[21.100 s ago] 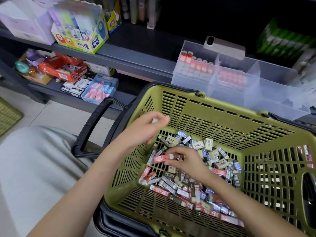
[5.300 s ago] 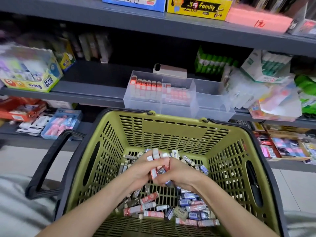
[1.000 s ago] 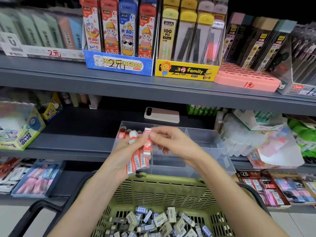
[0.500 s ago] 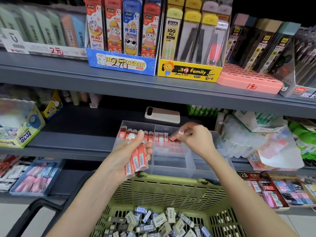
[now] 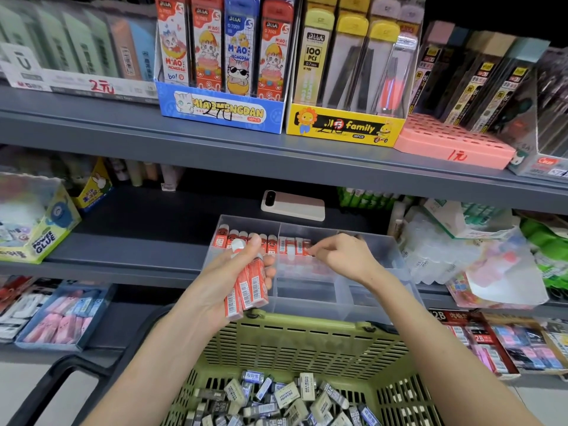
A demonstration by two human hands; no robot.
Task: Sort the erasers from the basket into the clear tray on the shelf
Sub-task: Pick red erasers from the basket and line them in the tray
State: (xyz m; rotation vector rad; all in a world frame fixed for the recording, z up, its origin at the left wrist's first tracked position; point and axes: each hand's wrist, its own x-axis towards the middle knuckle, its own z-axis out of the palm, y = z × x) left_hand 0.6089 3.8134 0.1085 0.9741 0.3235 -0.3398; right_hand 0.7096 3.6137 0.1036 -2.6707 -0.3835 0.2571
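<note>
Three red erasers (image 5: 249, 286) in left hand (image 5: 212, 284)

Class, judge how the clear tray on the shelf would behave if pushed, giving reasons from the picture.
The tray looks like thin plastic and only partly filled, so probably light and easy to slide on the smooth shelf. Its low, wide shape suggests it won't tip. The erasers standing inside may topple if jolted.

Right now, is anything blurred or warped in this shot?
Head view: the wide lens slightly bows the grey metal shelf edge; the glue display box at far left is blurred; the red-sleeved erasers in the left hand and the olive-green plastic basket look sharp.
</note>
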